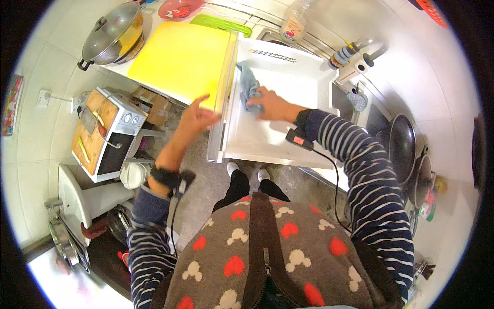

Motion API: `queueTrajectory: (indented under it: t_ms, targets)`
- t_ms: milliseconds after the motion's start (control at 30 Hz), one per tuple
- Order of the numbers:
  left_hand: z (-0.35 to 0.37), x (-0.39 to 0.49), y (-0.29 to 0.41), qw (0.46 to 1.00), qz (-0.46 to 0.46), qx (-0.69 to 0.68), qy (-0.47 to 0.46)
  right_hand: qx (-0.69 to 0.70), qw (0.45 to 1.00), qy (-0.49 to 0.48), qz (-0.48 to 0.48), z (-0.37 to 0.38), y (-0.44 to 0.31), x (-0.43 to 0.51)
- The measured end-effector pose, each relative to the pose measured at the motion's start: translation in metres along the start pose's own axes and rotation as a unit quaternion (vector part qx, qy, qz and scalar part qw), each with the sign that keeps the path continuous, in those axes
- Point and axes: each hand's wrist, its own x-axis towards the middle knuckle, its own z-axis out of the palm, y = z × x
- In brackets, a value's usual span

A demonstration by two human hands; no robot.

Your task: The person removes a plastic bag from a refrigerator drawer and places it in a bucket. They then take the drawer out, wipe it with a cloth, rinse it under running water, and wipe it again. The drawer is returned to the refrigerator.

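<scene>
A white plastic drawer, like one from a refrigerator, lies in front of me across the counter and sink, with a clear panel along its left side. Inside it, a crumpled blue-grey cloth is pressed against the drawer by my right hand, whose fingers are closed over one end. My left hand, slightly blurred, hovers by the clear panel with its fingers apart and nothing in it. Whether its fingertips touch the panel I cannot tell.
A yellow cutting board lies left of the drawer, near a lidded wok. Behind stand a pump bottle and the faucet. A toaster oven at left carries a wooden board. Pans hang right.
</scene>
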Motion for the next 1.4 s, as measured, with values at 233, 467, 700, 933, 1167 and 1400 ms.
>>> queueTrajectory:
  t_ms: [233,467,700,933,1167,1400]
  targets:
    - [0.038,-0.103,-0.02,0.996,-0.062,-0.016,0.066,-0.046,0.999,-0.014,0.023,0.025,-0.005,0.032]
    - [0.058,-0.102,-0.006,0.991,0.0,0.062,0.116,0.189,0.98,0.048,-0.043,-0.027,-0.056,-0.007]
    - [0.059,-0.075,-0.032,0.99,0.02,-0.007,0.137,-0.01,0.929,0.205,-0.307,-0.067,-0.145,-0.048]
    - [0.063,-0.078,-0.03,0.987,0.047,-0.085,0.131,-0.026,0.959,0.147,-0.242,-0.067,-0.103,0.019]
    - [0.065,-0.072,-0.008,0.989,0.036,-0.007,0.146,-0.187,0.939,0.283,-0.049,-0.142,0.011,0.083]
    - [0.05,-0.055,-0.006,0.967,-0.025,0.255,0.013,-0.072,0.943,0.319,-0.063,-0.066,0.003,0.019]
